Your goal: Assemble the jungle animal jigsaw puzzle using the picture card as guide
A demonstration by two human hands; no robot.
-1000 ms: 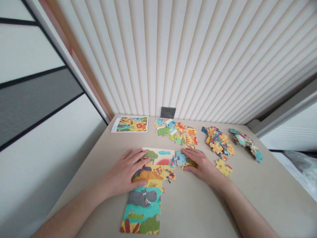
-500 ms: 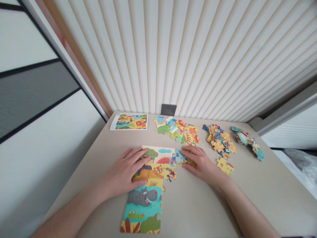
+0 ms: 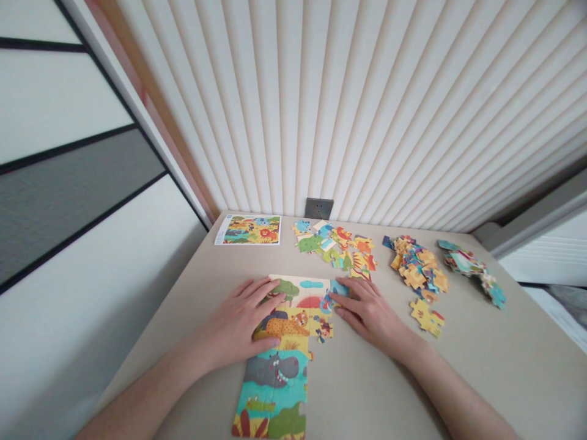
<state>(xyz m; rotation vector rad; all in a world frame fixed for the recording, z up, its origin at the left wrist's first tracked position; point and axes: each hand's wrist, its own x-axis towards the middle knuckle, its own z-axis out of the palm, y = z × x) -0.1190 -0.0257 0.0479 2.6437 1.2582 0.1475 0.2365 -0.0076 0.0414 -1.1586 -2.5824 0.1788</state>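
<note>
A partly joined jigsaw puzzle [image 3: 284,357] with a leopard, a hippo and a crocodile lies flat before me. My left hand [image 3: 245,321] rests over its upper left edge, fingers spread and palm down. At the upper right end, my right hand [image 3: 367,308] has its fingers on a blue puzzle piece [image 3: 340,287], which lies against the joined part. The fingers cover much of that piece, so I cannot tell whether it is fully locked in. A piece with a small figure in a hat [image 3: 324,330] juts out just below it.
Behind the puzzle lie loose pieces [image 3: 309,243] and a printed picture card [image 3: 250,231]. To the right are a heaped pile of pieces [image 3: 415,266], a second pile [image 3: 468,263] and a single yellow piece [image 3: 426,316]. A dark socket [image 3: 320,208] sits on the ribbed wall.
The whole view has shifted slightly. My right hand's fingers have slid left over the blue piece, closer to the joined puzzle. My left hand stays on the puzzle's left side.
</note>
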